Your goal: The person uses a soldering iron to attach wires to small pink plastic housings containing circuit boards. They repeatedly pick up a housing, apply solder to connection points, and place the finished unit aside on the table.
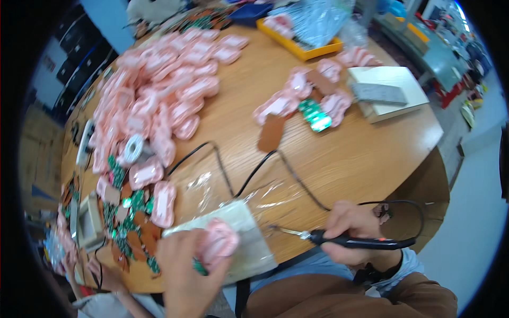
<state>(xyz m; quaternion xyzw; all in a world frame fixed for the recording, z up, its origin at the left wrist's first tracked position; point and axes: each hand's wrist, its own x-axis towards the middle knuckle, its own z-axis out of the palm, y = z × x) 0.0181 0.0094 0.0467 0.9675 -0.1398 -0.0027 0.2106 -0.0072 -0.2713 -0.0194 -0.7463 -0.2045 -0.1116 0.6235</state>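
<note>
Pink casing (220, 244), pinched in left grip (186, 265), could be scorched if soldering iron (368, 243), clasped in right grip (356, 227), is swung toward nine o'clock.

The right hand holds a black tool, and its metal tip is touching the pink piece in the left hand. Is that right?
Not quite: the metal tip isn't touching. The head view shows the black tool in the right hand, its tip apart from the pink piece in the left hand.
</note>
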